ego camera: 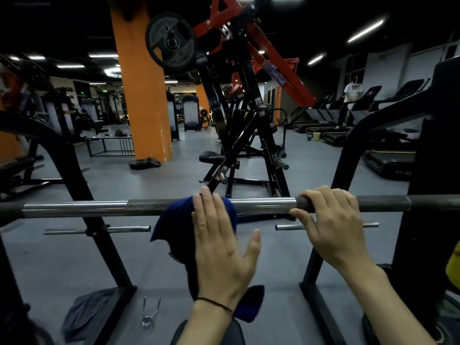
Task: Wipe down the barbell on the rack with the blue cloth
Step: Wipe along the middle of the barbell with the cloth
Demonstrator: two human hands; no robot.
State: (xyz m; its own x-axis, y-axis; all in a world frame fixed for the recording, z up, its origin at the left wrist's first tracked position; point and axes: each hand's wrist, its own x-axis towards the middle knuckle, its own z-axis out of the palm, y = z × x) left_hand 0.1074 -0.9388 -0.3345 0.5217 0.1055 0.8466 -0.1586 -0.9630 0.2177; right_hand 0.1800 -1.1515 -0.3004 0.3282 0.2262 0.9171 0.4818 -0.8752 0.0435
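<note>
A steel barbell (99, 207) lies level across the black rack (82, 185), spanning the whole view. A dark blue cloth (174, 220) is draped over the bar's middle and hangs down below it. My left hand (219, 245) lies flat on the cloth with straight fingers, pressing it against the bar; the thumb sticks out to the right. My right hand (331, 220) grips the bare bar further right, fingers curled over the top and thumb underneath. The cloth's lower end shows beneath my left wrist.
A spring collar clip (149, 314) and a grey rag (87, 312) lie on the floor by the left rack foot. Short plate pegs (119, 229) stick out below the bar. A black and red plate-loaded machine (239, 108) stands ahead; treadmills (388, 158) line the right side.
</note>
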